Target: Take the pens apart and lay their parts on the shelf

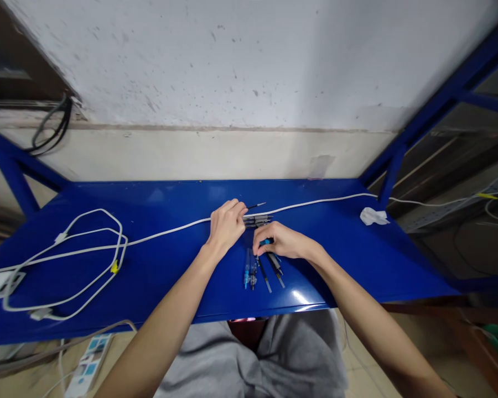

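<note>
My left hand [227, 224] is closed, and a thin dark pen refill [255, 206] sticks out to the right from its fingertips. Just below it lies a row of grey and black pens [258, 220], partly hidden by both hands. My right hand [286, 241] is curled with its fingers pinched around a short blue pen part [266, 241]. Beneath that hand are clear pen barrels, one with a blue end [247, 270] and one with a dark end [253, 273]. Beside them lie a black refill [264, 275] and a grey-black pen piece [274, 265].
A white cable [323, 200] crosses the blue table [149, 298] behind the hands and loops at the left. A crumpled white tissue [373, 216] lies at the right. The wall [232, 155] borders the back, with blue frame bars [423, 113] at the sides.
</note>
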{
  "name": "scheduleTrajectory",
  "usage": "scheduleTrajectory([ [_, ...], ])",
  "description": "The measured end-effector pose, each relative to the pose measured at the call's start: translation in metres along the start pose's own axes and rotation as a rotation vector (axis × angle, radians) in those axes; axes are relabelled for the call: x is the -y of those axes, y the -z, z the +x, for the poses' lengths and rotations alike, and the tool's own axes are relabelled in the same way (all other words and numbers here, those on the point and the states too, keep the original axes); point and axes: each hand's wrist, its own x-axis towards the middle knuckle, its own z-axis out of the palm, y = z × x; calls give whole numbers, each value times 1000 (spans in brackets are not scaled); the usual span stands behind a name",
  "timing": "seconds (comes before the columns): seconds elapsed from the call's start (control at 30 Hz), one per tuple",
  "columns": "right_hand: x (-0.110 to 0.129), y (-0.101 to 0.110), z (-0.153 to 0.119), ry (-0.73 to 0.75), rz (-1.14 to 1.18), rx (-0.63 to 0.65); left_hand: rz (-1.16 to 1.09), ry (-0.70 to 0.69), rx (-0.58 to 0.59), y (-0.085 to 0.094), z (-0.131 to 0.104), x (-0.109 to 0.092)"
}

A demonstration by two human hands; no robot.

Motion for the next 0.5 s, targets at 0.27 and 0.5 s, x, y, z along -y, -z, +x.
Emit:
scheduleTrajectory([
  [0.27, 1, -3, 1, 12, -81, -38, -1, 11, 6, 0, 0, -2],
  [0.5, -3, -2, 0, 12, -106, -30, -10, 12, -5, -1, 0, 0],
])
